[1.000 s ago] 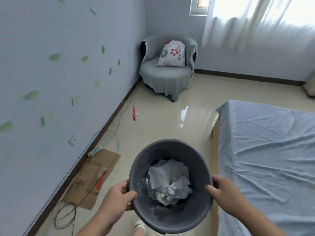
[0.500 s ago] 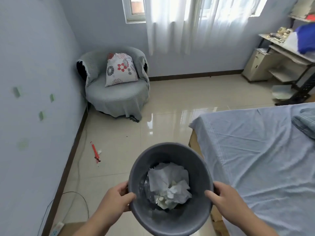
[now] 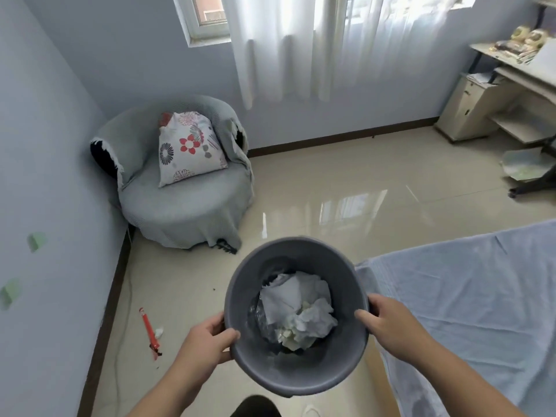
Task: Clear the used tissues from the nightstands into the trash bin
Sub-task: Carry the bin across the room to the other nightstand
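- Crumpled tissues (image 3: 296, 308) sit loose in the bottom of the grey trash bin (image 3: 301, 371), w/ a bit of clear plastic beside them; the pile is well below the rim, so nothing spills unless you tip the bin hard; keep the mouth up.
- You hold the bin in the air in front of you, over the floor and just beside the bed corner (image 3: 370, 266); no nightstand in view, so I can't tell whether more tissues are left to collect.
- Left hand (image 3: 207, 338) is clamped on the left rim, thumb hooked inside, fingers outside; right hand (image 3: 391, 320) grips the right rim the same way; both closed on the bin.
- Risk 1: a rim-only pinch on smooth plastic; if one hand lets go to reach for a tissue, the bin could swing and dump its load; set it down first, or shift one hand under the base.
- Risk 2: the bed is close on your right; a knock against the frame could jolt the bin.
- Risk 3: the tile floor (image 3: 346, 182) looks glossy, prob. slick; a red pen-like item (image 3: 149, 332) w/ a white scrap beside it, and a cable (image 3: 122, 326) along the skirting, lie to your left; trip hazard if you step that way w/ eyes on the bin.
- The covered armchair (image 3: 183, 191) w/ a floral cushion (image 3: 188, 145) and the desk (image 3: 511, 94) are well apart from you; no concern there.
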Action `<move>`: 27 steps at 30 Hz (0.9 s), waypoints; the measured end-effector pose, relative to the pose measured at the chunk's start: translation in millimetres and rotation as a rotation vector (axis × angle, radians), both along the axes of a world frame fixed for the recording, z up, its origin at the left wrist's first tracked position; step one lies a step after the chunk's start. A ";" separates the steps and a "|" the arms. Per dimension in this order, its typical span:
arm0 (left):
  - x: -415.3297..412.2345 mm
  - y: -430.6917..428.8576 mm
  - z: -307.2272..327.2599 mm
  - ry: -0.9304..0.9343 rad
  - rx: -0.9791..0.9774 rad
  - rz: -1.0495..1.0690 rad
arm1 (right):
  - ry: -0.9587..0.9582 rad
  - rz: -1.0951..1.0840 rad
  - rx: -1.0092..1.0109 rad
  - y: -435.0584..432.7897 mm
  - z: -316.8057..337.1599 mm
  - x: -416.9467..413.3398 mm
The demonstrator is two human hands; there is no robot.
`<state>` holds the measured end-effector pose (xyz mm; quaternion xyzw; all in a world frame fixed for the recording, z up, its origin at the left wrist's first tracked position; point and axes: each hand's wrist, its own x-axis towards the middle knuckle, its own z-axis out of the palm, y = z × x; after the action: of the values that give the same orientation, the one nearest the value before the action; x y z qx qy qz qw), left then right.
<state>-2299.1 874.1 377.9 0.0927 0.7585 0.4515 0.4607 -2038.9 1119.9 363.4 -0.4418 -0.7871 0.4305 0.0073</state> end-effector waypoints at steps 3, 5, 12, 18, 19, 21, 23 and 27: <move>-45.8 68.6 -5.5 -0.002 0.022 -0.035 | -0.018 -0.057 0.008 54.1 -0.3 -32.8; -77.9 118.2 -13.2 -0.011 0.032 -0.087 | -0.023 -0.124 -0.022 88.9 -6.8 -52.2; -188.2 296.5 -33.9 -0.108 0.009 -0.306 | -0.053 -0.355 -0.078 192.4 -14.8 -120.8; -228.7 457.4 -2.8 -0.105 0.037 -0.545 | -0.033 -0.585 -0.056 279.2 10.7 -132.5; -229.4 483.7 0.6 -0.099 0.044 -0.575 | -0.026 -0.625 -0.049 293.8 11.5 -131.0; -226.5 533.5 3.6 -0.097 0.045 -0.645 | -0.015 -0.699 -0.042 322.5 8.8 -126.6; -220.8 581.4 1.9 -0.091 0.039 -0.686 | 0.002 -0.765 -0.057 352.4 1.8 -121.4; -204.5 674.4 -11.9 -0.083 0.002 -0.748 | 0.026 -0.868 -0.099 418.4 -21.5 -108.4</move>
<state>-2503.6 1548.5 365.9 0.3454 0.6525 0.2563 0.6240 -2147.4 1538.4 341.9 -0.7260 -0.5067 0.4302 0.1763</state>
